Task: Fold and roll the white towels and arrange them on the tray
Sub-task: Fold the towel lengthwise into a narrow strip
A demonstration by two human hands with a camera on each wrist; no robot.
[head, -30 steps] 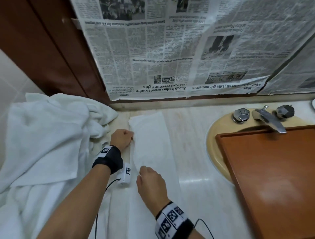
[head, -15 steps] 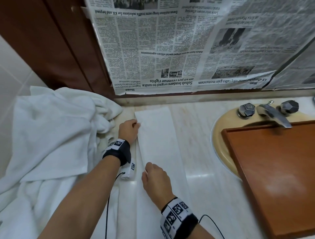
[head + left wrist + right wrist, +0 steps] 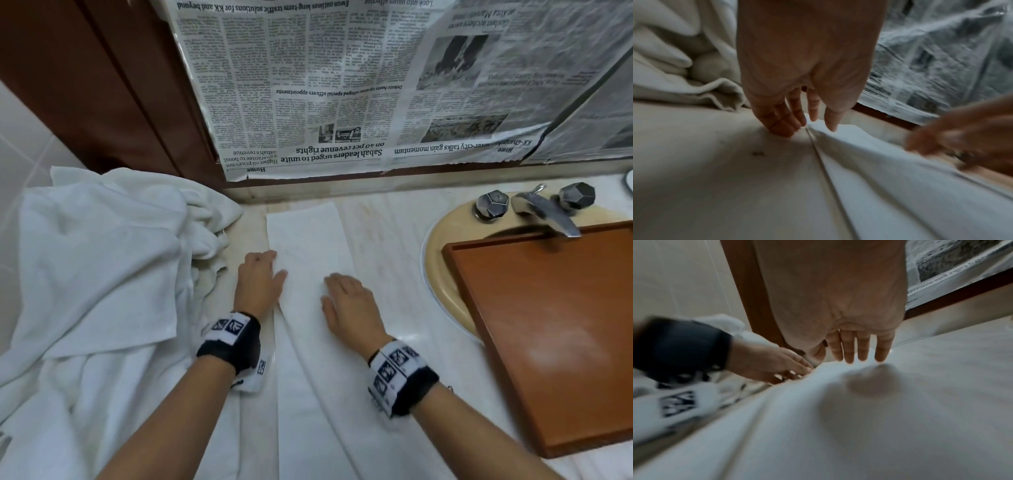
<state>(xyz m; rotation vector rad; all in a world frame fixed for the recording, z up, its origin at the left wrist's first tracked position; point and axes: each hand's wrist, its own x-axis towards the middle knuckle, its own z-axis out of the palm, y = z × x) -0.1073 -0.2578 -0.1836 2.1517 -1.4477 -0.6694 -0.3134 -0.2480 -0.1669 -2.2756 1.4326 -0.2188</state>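
A long folded white towel (image 3: 308, 308) lies in a narrow strip along the marble worktop (image 3: 387, 246), running away toward the newspaper-covered wall (image 3: 342, 85); the left hand (image 3: 258, 279) rests flat at its left edge, grip released, fingers straight; the right hand (image 3: 349, 305) presses flat on the strip, fingers extended, grasping nothing; a heap of white towels (image 3: 96, 274) sits to the left; the wooden tray (image 3: 555, 325) lies across the sink (image 3: 436, 260), right of the strip.

I see soft, even light, mild glare on the tray (image 3: 561, 346), wide-angle bending toward frame edges, both wrist views dim and motion-smeared.
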